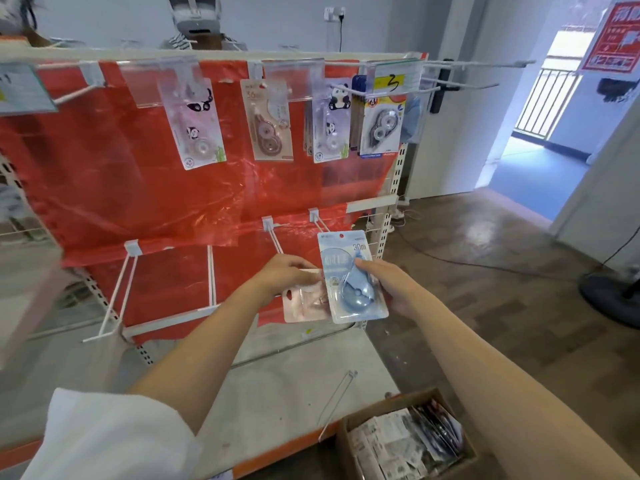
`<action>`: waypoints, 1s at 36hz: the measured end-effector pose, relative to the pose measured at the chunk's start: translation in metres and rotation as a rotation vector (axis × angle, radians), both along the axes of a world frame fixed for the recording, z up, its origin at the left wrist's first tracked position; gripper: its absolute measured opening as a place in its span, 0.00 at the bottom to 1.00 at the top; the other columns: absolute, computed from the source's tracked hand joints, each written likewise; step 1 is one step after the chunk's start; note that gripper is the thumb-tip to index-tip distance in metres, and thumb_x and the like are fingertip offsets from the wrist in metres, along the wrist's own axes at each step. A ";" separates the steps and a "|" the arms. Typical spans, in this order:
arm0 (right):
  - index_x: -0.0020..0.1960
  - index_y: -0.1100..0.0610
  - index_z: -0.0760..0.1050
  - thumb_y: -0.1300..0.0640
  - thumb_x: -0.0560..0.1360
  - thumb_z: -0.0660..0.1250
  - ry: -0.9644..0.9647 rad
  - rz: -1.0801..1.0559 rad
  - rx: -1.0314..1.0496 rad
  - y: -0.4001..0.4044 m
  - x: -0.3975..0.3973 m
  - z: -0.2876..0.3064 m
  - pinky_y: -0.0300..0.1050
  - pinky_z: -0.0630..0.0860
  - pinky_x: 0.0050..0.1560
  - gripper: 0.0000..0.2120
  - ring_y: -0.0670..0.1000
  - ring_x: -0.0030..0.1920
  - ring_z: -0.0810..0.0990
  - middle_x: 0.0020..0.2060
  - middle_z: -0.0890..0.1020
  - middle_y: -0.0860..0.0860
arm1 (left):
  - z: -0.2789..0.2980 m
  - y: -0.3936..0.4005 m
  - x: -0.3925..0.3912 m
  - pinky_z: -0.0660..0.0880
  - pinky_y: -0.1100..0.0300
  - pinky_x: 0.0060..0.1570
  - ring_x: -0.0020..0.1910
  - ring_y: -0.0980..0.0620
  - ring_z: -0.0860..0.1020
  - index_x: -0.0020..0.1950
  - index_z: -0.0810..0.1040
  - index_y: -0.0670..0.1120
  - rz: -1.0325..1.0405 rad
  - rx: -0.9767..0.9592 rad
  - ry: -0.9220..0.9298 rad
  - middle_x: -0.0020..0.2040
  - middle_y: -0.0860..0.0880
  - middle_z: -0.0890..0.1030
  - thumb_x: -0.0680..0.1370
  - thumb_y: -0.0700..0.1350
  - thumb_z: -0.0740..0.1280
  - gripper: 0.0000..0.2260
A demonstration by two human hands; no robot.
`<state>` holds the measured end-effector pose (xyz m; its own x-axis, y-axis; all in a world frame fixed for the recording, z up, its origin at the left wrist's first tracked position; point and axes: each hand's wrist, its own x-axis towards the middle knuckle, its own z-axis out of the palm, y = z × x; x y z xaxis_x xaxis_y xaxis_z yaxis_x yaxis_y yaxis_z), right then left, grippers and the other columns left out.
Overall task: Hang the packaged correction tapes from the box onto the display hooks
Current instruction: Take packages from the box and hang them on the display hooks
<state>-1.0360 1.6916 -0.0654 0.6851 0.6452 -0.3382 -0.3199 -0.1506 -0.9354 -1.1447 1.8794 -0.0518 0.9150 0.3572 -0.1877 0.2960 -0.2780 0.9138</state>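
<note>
My right hand point(388, 285) grips a blue packaged correction tape point(349, 278) by its right edge, held upright just below a lower display hook point(322, 223). My left hand point(280, 275) pinches a pink packaged correction tape point(304, 306) that sits partly behind the blue one. The cardboard box point(408, 441) with several more packs stands at the bottom right on the shelf base. On the upper hooks hang a panda pack point(197, 123), a brown pack point(270, 123), another panda pack point(329, 126) and a dark-backed pack point(381, 126).
The rack has a red plastic backing point(121, 168) and bare white lower hooks point(117, 296). A loose wire hook point(336, 403) lies on the grey shelf base. Long bare pegs point(485, 64) stick out at the upper right. A fan base point(613, 292) stands on the floor.
</note>
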 end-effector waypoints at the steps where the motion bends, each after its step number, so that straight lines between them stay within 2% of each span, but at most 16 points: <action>1: 0.58 0.58 0.77 0.52 0.77 0.67 0.022 -0.013 0.010 -0.002 0.002 -0.003 0.51 0.76 0.60 0.13 0.56 0.54 0.82 0.53 0.83 0.56 | -0.001 0.000 0.001 0.73 0.64 0.34 0.37 0.53 0.77 0.43 0.82 0.45 0.034 -0.078 -0.015 0.39 0.48 0.81 0.72 0.37 0.73 0.04; 4: 0.60 0.58 0.77 0.50 0.77 0.67 0.052 -0.087 0.034 -0.008 0.007 -0.007 0.54 0.74 0.63 0.16 0.57 0.57 0.80 0.55 0.83 0.57 | -0.003 -0.002 0.008 0.75 0.59 0.39 0.38 0.47 0.78 0.43 0.79 0.42 0.181 -0.407 -0.100 0.39 0.44 0.80 0.74 0.34 0.68 0.03; 7: 0.58 0.60 0.77 0.49 0.78 0.64 0.058 -0.212 0.112 -0.013 0.012 -0.010 0.54 0.75 0.62 0.16 0.58 0.54 0.81 0.53 0.83 0.57 | 0.000 -0.011 0.014 0.73 0.61 0.32 0.33 0.50 0.77 0.43 0.77 0.41 0.300 -0.728 -0.212 0.32 0.46 0.80 0.78 0.37 0.63 0.05; 9: 0.54 0.60 0.78 0.50 0.80 0.61 0.053 -0.279 0.179 -0.015 0.014 -0.009 0.53 0.75 0.57 0.14 0.57 0.50 0.80 0.48 0.82 0.57 | 0.004 -0.022 0.017 0.75 0.60 0.32 0.33 0.51 0.78 0.45 0.77 0.40 0.329 -0.875 -0.262 0.31 0.48 0.81 0.79 0.40 0.62 0.06; 11: 0.49 0.59 0.79 0.51 0.81 0.60 0.060 -0.347 0.194 -0.016 0.015 -0.008 0.54 0.74 0.60 0.14 0.55 0.49 0.79 0.47 0.81 0.56 | 0.006 -0.034 0.019 0.79 0.59 0.36 0.37 0.51 0.79 0.49 0.77 0.40 0.318 -0.961 -0.289 0.36 0.47 0.82 0.79 0.40 0.62 0.05; 13: 0.49 0.57 0.78 0.50 0.81 0.59 0.051 -0.387 0.183 -0.017 0.017 -0.008 0.56 0.73 0.64 0.13 0.55 0.51 0.79 0.50 0.81 0.56 | 0.008 -0.047 0.022 0.78 0.55 0.45 0.43 0.48 0.79 0.52 0.75 0.39 0.280 -1.007 -0.281 0.43 0.44 0.81 0.79 0.37 0.60 0.05; 14: 0.50 0.55 0.77 0.49 0.81 0.59 0.050 -0.397 0.182 -0.017 0.017 -0.008 0.56 0.72 0.65 0.12 0.56 0.53 0.79 0.51 0.80 0.56 | 0.009 -0.053 0.023 0.78 0.54 0.46 0.44 0.47 0.79 0.53 0.74 0.38 0.242 -0.995 -0.270 0.45 0.43 0.80 0.79 0.36 0.59 0.06; 17: 0.52 0.54 0.77 0.48 0.80 0.61 0.053 -0.406 0.205 -0.018 0.018 -0.009 0.59 0.72 0.65 0.11 0.57 0.56 0.79 0.56 0.79 0.57 | 0.009 -0.067 0.028 0.81 0.54 0.39 0.43 0.46 0.79 0.60 0.71 0.39 0.141 -0.889 -0.254 0.47 0.43 0.80 0.77 0.30 0.59 0.13; 21: 0.57 0.55 0.75 0.46 0.78 0.63 0.041 -0.389 0.135 -0.019 0.018 -0.001 0.58 0.73 0.64 0.15 0.57 0.58 0.79 0.59 0.79 0.56 | 0.008 -0.073 0.034 0.77 0.54 0.40 0.41 0.48 0.78 0.56 0.71 0.42 0.194 -0.804 -0.263 0.45 0.44 0.79 0.78 0.28 0.57 0.13; 23: 0.58 0.56 0.75 0.46 0.78 0.63 0.009 -0.365 0.089 -0.022 0.019 0.002 0.54 0.75 0.62 0.15 0.55 0.56 0.80 0.57 0.81 0.56 | 0.008 -0.072 0.036 0.76 0.56 0.39 0.38 0.50 0.78 0.55 0.73 0.43 0.216 -0.748 -0.261 0.42 0.45 0.79 0.79 0.29 0.56 0.12; 25: 0.56 0.56 0.76 0.49 0.80 0.62 -0.010 -0.324 0.085 -0.026 0.018 0.005 0.50 0.77 0.56 0.13 0.53 0.50 0.81 0.53 0.82 0.55 | 0.006 -0.069 0.037 0.77 0.57 0.37 0.38 0.51 0.79 0.52 0.75 0.45 0.254 -0.692 -0.254 0.43 0.47 0.81 0.80 0.32 0.58 0.10; 26: 0.55 0.56 0.76 0.49 0.80 0.61 -0.007 -0.321 0.091 -0.028 0.018 0.005 0.51 0.77 0.55 0.12 0.54 0.49 0.81 0.52 0.82 0.56 | 0.005 -0.067 0.037 0.77 0.57 0.37 0.39 0.51 0.79 0.52 0.75 0.45 0.274 -0.671 -0.252 0.43 0.47 0.81 0.80 0.33 0.59 0.09; 30: 0.59 0.58 0.76 0.48 0.79 0.63 0.012 -0.351 0.120 -0.035 0.020 0.006 0.56 0.74 0.63 0.16 0.58 0.54 0.80 0.55 0.82 0.57 | -0.003 -0.059 0.038 0.76 0.55 0.44 0.42 0.49 0.79 0.48 0.78 0.46 0.286 -0.501 -0.221 0.47 0.45 0.82 0.79 0.38 0.63 0.05; 32: 0.63 0.59 0.75 0.48 0.78 0.63 0.023 -0.349 0.146 -0.036 0.021 0.004 0.56 0.74 0.63 0.19 0.57 0.55 0.80 0.55 0.81 0.57 | -0.005 -0.057 0.037 0.75 0.56 0.43 0.42 0.48 0.79 0.49 0.79 0.45 0.282 -0.425 -0.217 0.45 0.45 0.82 0.79 0.39 0.64 0.04; 34: 0.60 0.57 0.76 0.48 0.78 0.63 0.022 -0.322 0.179 -0.037 0.018 0.006 0.53 0.77 0.58 0.16 0.55 0.51 0.81 0.52 0.82 0.56 | -0.005 -0.057 0.036 0.74 0.58 0.40 0.39 0.49 0.78 0.50 0.79 0.43 0.289 -0.382 -0.206 0.42 0.46 0.81 0.78 0.39 0.65 0.04; 36: 0.58 0.56 0.76 0.50 0.79 0.62 0.021 -0.270 0.224 -0.036 0.014 0.009 0.50 0.79 0.53 0.12 0.53 0.49 0.82 0.49 0.83 0.54 | -0.006 -0.058 0.037 0.73 0.59 0.38 0.37 0.51 0.77 0.47 0.79 0.44 0.292 -0.383 -0.198 0.40 0.47 0.80 0.78 0.39 0.65 0.04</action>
